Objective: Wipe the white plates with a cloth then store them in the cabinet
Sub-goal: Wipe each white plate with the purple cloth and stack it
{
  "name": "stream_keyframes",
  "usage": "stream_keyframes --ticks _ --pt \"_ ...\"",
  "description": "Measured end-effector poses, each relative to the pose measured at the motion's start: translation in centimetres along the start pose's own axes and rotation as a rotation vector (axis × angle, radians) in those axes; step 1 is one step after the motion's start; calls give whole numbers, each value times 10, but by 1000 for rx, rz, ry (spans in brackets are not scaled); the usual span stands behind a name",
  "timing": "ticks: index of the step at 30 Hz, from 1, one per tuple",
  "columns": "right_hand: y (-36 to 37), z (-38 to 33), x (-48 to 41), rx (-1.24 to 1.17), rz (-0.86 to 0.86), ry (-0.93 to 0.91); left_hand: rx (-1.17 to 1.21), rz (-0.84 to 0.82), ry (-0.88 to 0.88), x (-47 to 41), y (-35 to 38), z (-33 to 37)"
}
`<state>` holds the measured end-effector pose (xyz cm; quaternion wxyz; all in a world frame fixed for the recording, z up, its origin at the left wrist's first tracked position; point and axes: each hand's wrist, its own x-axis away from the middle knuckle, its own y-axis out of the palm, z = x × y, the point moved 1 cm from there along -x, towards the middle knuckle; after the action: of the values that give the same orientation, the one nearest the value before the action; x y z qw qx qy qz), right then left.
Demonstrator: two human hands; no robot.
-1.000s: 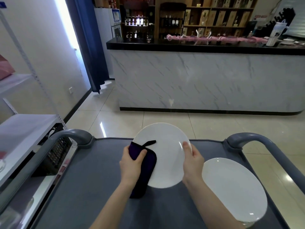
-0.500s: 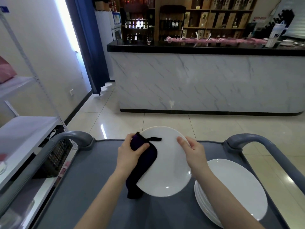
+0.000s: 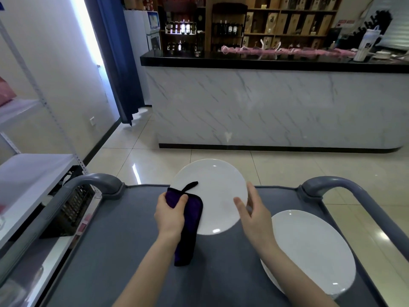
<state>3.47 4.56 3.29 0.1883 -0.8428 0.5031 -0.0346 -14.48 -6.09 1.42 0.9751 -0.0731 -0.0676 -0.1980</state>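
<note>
A white plate [image 3: 217, 196] is held tilted above the grey cart top [image 3: 115, 251]. My left hand [image 3: 170, 214] grips a dark purple cloth [image 3: 190, 220] folded over the plate's left edge, with the cloth's lower end hanging down to the cart. A small black loop on the cloth lies on the plate's face. My right hand [image 3: 254, 214] holds the plate's right rim, thumb on the face and fingers at the edge. A stack of white plates [image 3: 314, 251] lies on the cart at the right, partly hidden by my right forearm.
Curved grey cart handles rise at the far left [image 3: 97, 181] and far right [image 3: 340, 187] corners. A white metal shelf unit [image 3: 28, 178] stands close on the left. A marble-fronted counter [image 3: 265, 107] with a black top crosses the room beyond tiled floor.
The plate has turned and risen slightly in my hands. My left hand slid the cloth along the left edge, and my right hand shifted its hold on the right rim.
</note>
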Motion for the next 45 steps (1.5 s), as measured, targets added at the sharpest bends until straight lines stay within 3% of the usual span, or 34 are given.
stream_keyframes --ticks 6,9,15,21,26,31,34,36,38,40,45 --pt "-11 -6 2 755 -292 -794 -10 -19 -33 -14 -2 -1" --pt "-4 -4 -3 957 -325 -953 -17 -41 -26 -16 0 -1" --pt "-1 10 -6 964 -205 -1129 -31 -82 -60 -22 -1 0" --pt "-2 12 -4 827 -215 -983 -65 -146 -83 -25 -3 5" --pt "-4 5 0 649 -82 -814 -100 -39 75 -23 -8 11" --pt "-12 -4 4 407 -132 -300 -20 28 140 -15 -2 24" --pt "-9 -9 7 88 -94 -95 11 65 132 -7 6 32" --pt "-5 -13 10 -84 -47 24 38 -10 155 1 16 34" --pt "2 -15 14 -243 -37 100 38 -198 196 17 31 33" --pt "7 -19 18 -425 -13 186 -38 -392 255 35 44 27" --pt "0 -23 12 -690 46 360 -328 -625 519 63 43 11"
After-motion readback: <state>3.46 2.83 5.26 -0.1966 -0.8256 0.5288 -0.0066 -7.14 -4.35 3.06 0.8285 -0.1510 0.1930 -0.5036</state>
